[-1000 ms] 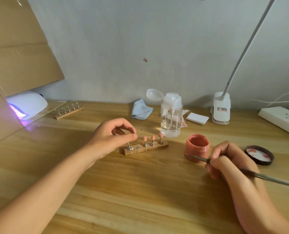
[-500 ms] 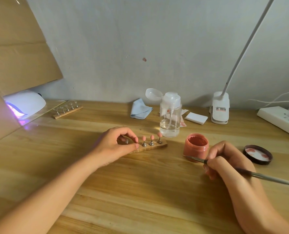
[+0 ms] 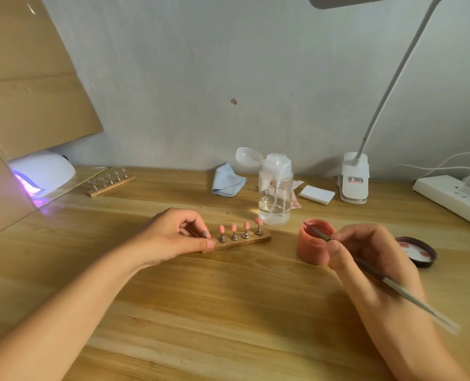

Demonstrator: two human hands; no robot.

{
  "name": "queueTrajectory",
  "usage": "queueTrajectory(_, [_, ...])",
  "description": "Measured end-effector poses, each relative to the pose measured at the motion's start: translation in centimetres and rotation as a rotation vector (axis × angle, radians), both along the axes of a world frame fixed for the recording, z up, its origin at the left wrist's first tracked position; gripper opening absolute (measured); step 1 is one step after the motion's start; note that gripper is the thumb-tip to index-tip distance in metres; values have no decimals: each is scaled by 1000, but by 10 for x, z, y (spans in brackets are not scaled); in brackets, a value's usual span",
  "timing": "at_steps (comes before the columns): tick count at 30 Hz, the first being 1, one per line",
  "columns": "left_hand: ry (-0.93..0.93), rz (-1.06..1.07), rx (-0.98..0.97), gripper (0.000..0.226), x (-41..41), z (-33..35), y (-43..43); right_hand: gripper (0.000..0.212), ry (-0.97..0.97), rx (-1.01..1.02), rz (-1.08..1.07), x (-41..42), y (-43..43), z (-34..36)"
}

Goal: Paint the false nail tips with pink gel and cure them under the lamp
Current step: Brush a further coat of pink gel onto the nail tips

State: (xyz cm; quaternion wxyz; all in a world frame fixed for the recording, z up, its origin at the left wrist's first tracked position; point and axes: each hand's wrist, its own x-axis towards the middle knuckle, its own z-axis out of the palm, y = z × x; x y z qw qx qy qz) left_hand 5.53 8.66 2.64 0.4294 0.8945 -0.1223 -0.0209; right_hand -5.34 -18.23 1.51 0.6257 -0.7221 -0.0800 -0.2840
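- While the right hand [image 3: 371, 254] fingers pinch the brush [image 3: 420, 304], its tip dips into the pink gel jar [image 3: 312, 247].
- Left hand [image 3: 173, 235] fingers clamp the wooden holder [image 3: 255, 240] on the bench [image 3: 228, 312] — four pink nail tips [image 3: 233, 226] upright on it.

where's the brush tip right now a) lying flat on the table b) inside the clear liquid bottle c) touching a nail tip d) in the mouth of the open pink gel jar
d, the right hand holds the brush with its tip reaching into the mouth of the open pink gel jar, well away from the nail tips on the wooden holder.
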Motion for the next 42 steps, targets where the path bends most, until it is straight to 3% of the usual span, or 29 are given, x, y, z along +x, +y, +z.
queueTrajectory(4, [-73,65,107,18,-4,1,-3,17,4,-24,-44,-1,-5,3])
queueTrajectory(9, [-211,89,446,17,-17,31,-8,20,5,-64,-123,6,-18,5])
queueTrajectory(17, [-125,-324,187,11,-41,37,-46,6,105,-196,-178,16,-26,4])
queueTrajectory(21, [-234,-281,140,14,-47,5,-71,6,162,-311,-210,19,-25,7])
queueTrajectory(28, [-242,-243,48,27,-46,-17,-75,10,203,-374,-206,22,-23,11])
queueTrajectory(30, [-249,-247,32,25,-46,-18,-75,9,167,-338,-191,18,-22,11])
queueTrajectory(35, [-299,-205,9,10,-49,-24,-78,10,95,80,78,-3,-10,12])
queueTrajectory(38, [-336,-192,36,13,-48,-26,-78,7,227,106,170,-7,-4,5])
queueTrajectory(42, [-324,-207,26,15,-47,-26,-78,11,267,124,169,-7,-2,1])
